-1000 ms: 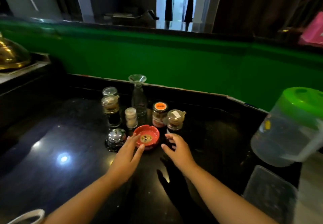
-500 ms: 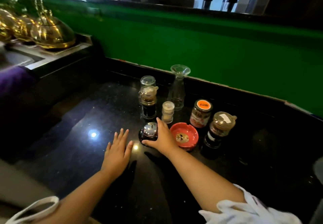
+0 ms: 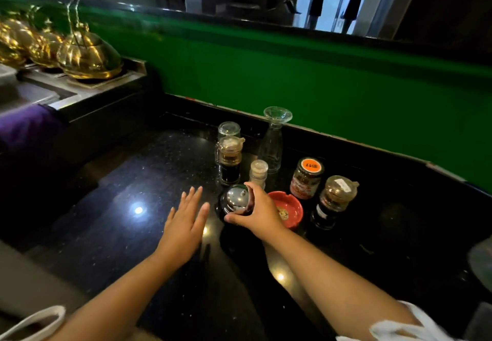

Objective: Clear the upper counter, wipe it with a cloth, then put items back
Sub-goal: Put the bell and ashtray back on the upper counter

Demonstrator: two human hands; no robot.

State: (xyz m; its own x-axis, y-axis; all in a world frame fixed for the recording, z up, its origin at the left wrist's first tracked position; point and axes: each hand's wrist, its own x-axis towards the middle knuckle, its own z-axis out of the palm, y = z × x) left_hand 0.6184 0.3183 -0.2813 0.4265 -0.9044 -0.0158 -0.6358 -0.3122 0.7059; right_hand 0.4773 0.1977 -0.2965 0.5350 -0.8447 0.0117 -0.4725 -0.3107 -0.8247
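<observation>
Fingers (image 3: 253, 191) of right hand (image 3: 259, 214) curled round bell (image 3: 235, 199), thumb at its base. Left hand (image 3: 186, 220) flat, holding nothing. Bell: on black counter (image 3: 127, 175), just beside red ashtray (image 3: 291, 206) — chrome dome likely slick, weighty; grip the base.

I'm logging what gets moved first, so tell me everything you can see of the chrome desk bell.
The desk bell is a polished chrome dome with a small button on top, over a dark round base. It stands on the black counter, left of the red ashtray and in front of the sauce dispenser. The right hand grips it, thumb at the near rim, fingers over the far side. The left hand hovers nearby, apart.
</observation>
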